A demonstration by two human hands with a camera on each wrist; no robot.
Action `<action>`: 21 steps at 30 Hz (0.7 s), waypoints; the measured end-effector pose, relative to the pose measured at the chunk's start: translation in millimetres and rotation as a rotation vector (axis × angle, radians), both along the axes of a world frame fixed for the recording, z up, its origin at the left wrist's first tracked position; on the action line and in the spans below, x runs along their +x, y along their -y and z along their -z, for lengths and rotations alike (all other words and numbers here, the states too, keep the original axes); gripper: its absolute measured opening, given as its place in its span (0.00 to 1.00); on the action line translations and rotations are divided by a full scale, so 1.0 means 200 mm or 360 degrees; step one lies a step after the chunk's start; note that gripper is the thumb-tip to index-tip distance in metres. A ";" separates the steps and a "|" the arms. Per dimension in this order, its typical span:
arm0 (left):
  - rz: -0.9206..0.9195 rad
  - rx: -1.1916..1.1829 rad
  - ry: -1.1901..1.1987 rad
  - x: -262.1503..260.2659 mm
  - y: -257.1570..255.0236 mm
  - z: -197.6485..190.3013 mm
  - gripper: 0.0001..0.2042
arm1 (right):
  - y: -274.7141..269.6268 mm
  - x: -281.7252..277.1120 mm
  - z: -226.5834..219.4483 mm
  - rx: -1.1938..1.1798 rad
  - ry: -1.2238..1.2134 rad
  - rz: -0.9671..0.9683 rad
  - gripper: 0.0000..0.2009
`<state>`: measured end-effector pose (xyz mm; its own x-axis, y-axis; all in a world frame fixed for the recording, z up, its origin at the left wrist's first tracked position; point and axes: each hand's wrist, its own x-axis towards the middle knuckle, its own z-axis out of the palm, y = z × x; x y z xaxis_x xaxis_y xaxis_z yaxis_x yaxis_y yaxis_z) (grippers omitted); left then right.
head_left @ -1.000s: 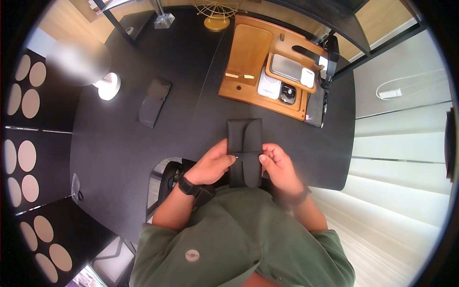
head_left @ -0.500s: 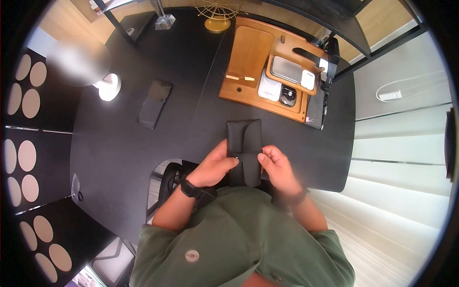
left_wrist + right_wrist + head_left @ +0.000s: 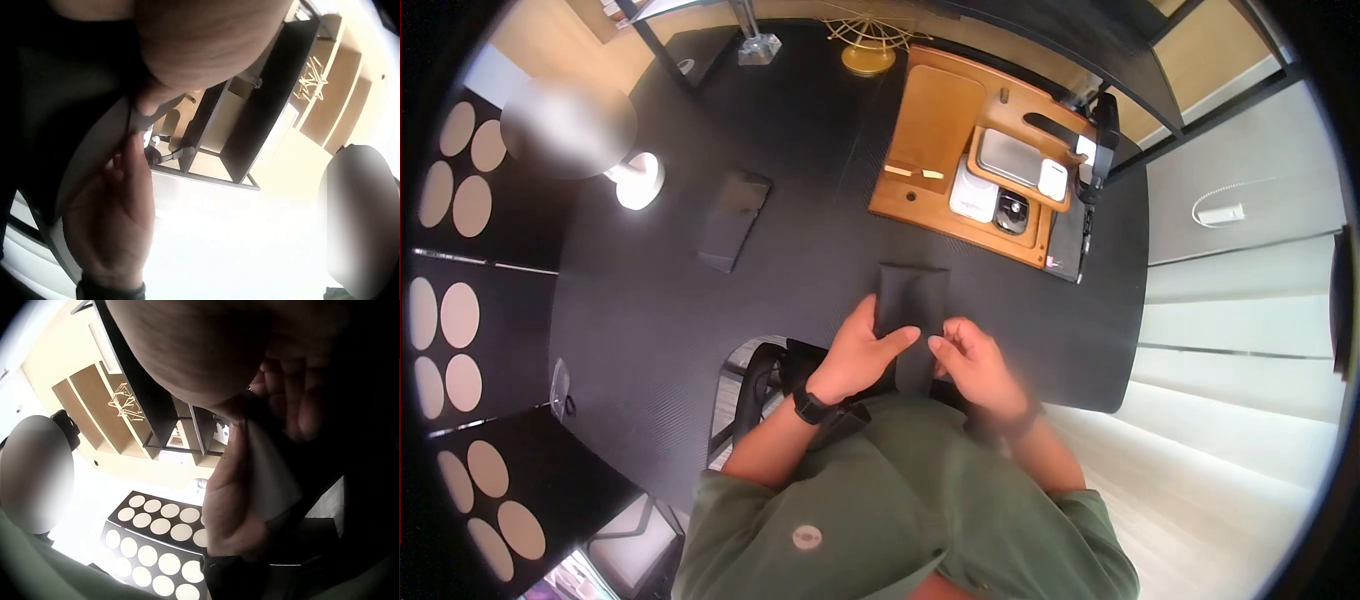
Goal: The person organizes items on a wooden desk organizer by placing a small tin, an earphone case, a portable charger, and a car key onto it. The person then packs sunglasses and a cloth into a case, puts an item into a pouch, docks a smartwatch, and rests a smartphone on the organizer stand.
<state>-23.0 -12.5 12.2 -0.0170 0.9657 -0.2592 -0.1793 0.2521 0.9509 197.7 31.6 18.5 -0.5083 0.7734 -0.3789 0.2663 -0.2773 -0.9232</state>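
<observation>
A black flap pouch (image 3: 913,295) is held between both hands in front of the shirt, just at the desk's near edge. The left hand (image 3: 862,352) grips its left side, thumb across the top face and fingers behind. From the right side, the right hand (image 3: 975,362) pinches the pouch's edge between thumb and fingers, its thumb tip close to the left thumb. The face turned up looks plain, and the pouch's lower part is partly hidden by the hands. Dark curved panels of the pouch (image 3: 94,140) show in the left wrist view, with both hands' fingertips meeting at its edge.
A dark flat case (image 3: 735,222) lies on the black desk (image 3: 800,290) to the left, near a white lamp (image 3: 640,182). Back right stands a wooden organizer (image 3: 940,100) holding small devices. A gold wheel ornament (image 3: 868,58) stands at the back. A chair (image 3: 755,390) is at the near left.
The curved flap edge and cross band seen on the pouch's face are no longer visible; a plain face shows. Both thumbs have moved inward over it. The head view has shifted slightly.
</observation>
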 end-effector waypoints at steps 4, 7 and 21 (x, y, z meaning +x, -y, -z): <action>-0.0215 0.0122 -0.0549 -0.13 -0.04 0.06 0.28 | 0.01 0.00 -0.01 -0.0011 -0.0115 0.0087 0.16; -0.0405 0.0109 -0.0696 -0.31 -0.12 0.02 0.35 | 0.00 0.03 0.00 -0.0026 -0.0115 0.0087 0.19; -0.0441 0.0562 -0.1664 -0.44 0.02 -0.08 0.34 | 0.01 0.04 -0.02 0.0027 -0.0117 0.0024 0.20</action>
<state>-111.6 -15.9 27.3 -0.2895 0.9111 0.2934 0.7358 0.0157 0.6771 206.5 28.6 23.0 -0.5224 0.7871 -0.3279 0.1937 -0.2649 -0.9446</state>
